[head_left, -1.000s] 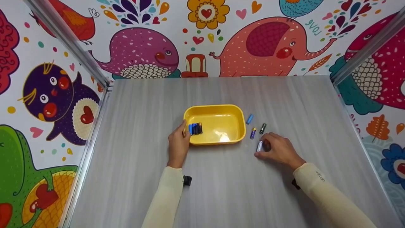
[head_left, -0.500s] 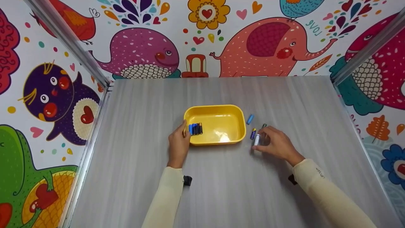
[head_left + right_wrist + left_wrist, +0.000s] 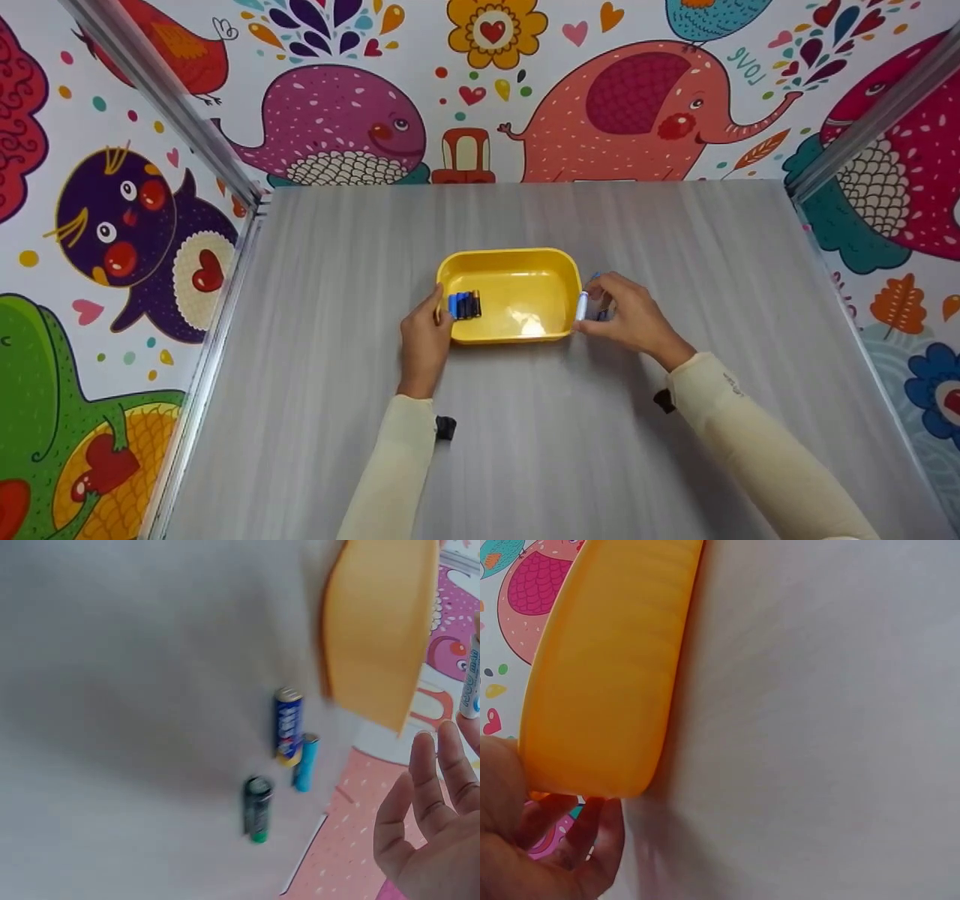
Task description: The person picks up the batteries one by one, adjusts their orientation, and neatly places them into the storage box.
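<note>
My left hand (image 3: 425, 346) grips the left end of a yellow plastic tray (image 3: 517, 264), its thumb over the rim. In the left wrist view, fingers curl beneath the tray's end (image 3: 600, 705). Several blue and black batteries (image 3: 463, 305) lie side by side against the tray's left inner wall. At the right rim, my right hand (image 3: 634, 319) pinches a white battery (image 3: 582, 306) between thumb and fingertips, raised off the table. Whether the battery touches the rim I cannot tell. The white battery (image 3: 471, 679) is partly cut off in the right wrist view.
On the table right of the tray are a dark-blue battery with a yellow end (image 3: 289, 724), a light-blue battery (image 3: 306, 763) and a dark battery with a green end (image 3: 258, 810). My right hand mostly covers them in the head view. Printed panels enclose the grey table (image 3: 337, 247).
My right hand has lifted the white battery from the table and carried it left and away from me to the tray's right rim. The left hand and tray stay put.
</note>
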`<state>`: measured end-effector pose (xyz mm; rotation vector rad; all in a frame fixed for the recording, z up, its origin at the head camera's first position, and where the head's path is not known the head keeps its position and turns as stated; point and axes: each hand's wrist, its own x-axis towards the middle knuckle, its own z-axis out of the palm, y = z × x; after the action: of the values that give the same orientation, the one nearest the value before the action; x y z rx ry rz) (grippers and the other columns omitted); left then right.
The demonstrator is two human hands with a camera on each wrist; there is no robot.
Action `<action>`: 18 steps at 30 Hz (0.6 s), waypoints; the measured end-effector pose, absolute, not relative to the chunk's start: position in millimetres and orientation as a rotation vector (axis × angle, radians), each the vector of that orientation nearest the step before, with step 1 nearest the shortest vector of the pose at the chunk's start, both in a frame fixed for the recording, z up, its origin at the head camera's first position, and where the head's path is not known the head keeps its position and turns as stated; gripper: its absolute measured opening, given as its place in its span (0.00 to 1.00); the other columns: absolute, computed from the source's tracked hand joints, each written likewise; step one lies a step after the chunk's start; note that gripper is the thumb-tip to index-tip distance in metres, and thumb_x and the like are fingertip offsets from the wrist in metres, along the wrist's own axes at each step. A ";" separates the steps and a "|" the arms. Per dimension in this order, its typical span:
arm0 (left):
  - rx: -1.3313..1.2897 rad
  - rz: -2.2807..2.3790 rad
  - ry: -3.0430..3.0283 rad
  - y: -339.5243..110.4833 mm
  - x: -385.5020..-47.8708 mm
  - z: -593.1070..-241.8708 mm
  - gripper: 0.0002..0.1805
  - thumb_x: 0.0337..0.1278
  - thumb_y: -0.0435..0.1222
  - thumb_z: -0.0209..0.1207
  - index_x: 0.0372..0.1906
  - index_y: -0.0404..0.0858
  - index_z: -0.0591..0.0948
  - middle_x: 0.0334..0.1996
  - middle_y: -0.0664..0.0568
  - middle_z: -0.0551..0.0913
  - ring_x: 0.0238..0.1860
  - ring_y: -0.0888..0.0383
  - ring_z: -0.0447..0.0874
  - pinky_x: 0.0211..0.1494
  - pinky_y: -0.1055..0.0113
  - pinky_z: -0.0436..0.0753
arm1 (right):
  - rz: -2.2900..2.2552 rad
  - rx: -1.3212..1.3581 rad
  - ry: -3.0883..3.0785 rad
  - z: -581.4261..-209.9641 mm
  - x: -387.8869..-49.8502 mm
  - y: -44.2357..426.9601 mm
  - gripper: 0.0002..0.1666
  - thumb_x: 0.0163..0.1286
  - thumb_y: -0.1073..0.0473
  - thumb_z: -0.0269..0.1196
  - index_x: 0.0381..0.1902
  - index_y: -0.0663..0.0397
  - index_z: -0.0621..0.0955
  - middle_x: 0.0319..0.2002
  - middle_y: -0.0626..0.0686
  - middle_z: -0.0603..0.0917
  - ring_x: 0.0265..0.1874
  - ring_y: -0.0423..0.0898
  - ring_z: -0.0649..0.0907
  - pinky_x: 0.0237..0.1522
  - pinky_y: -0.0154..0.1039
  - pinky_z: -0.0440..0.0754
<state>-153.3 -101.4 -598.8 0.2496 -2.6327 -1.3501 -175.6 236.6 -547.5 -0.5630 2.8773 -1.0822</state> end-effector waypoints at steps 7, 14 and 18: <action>0.247 -1.363 -2.620 -100.9 -153.5 -598.5 0.29 0.67 0.29 0.59 0.71 0.44 0.75 0.68 0.51 0.79 0.58 0.59 0.81 0.62 0.61 0.83 | -1.115 -0.571 2.818 -539.4 -192.5 205.3 0.34 0.51 0.40 0.80 0.51 0.47 0.80 0.42 0.52 0.82 0.40 0.50 0.80 0.41 0.41 0.82; 0.243 -1.356 -2.618 -101.7 -153.7 -599.1 0.28 0.67 0.30 0.59 0.71 0.44 0.75 0.67 0.53 0.79 0.58 0.59 0.82 0.62 0.62 0.83 | -1.155 -0.524 2.722 -535.0 -206.6 171.8 0.33 0.53 0.41 0.79 0.51 0.46 0.79 0.45 0.50 0.81 0.45 0.55 0.81 0.47 0.48 0.85; 0.224 -1.330 -2.622 -101.9 -154.2 -600.3 0.28 0.67 0.30 0.58 0.71 0.44 0.75 0.67 0.53 0.79 0.45 0.58 0.81 0.49 0.66 0.83 | -1.150 -0.558 2.703 -534.7 -215.2 156.6 0.33 0.54 0.43 0.79 0.52 0.48 0.79 0.48 0.55 0.82 0.47 0.54 0.80 0.51 0.51 0.84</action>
<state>-154.2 -101.9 -600.3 0.2243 -2.6222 -1.3296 -215.2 156.6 -534.7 -0.5576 2.7029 -1.1499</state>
